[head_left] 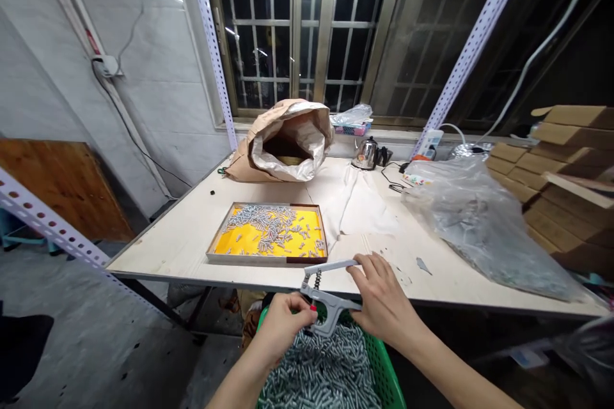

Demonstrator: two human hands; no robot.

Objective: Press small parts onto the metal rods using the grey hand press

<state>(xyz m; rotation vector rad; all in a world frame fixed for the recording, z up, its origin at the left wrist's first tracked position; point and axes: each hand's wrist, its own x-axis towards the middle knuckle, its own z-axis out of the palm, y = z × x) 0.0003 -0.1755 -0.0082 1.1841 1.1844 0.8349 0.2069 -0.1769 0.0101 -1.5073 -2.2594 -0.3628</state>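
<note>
My right hand [384, 294] is wrapped around the two handles of a grey metal hand-press plier [330, 305] with a spring, held above the table's front edge. My left hand [283, 323] pinches at the plier's jaw, beside a small red part. Whatever sits between those fingertips is too small to make out. Below both hands is a green plastic basket [392, 377] full of small silvery metal pieces [326, 370] shaped like screws or pins. On the table beyond, a shallow tray [247, 259] with a yellow bottom holds many similar loose pieces [273, 227].
A large open paper sack [244, 160] lies at the table's back. A steel kettle [367, 154] stands near the window. Clear plastic bags [484, 230] cover the right side, next to stacked cardboard boxes [566, 204]. Perforated metal posts [211, 45] rise at the table's corners.
</note>
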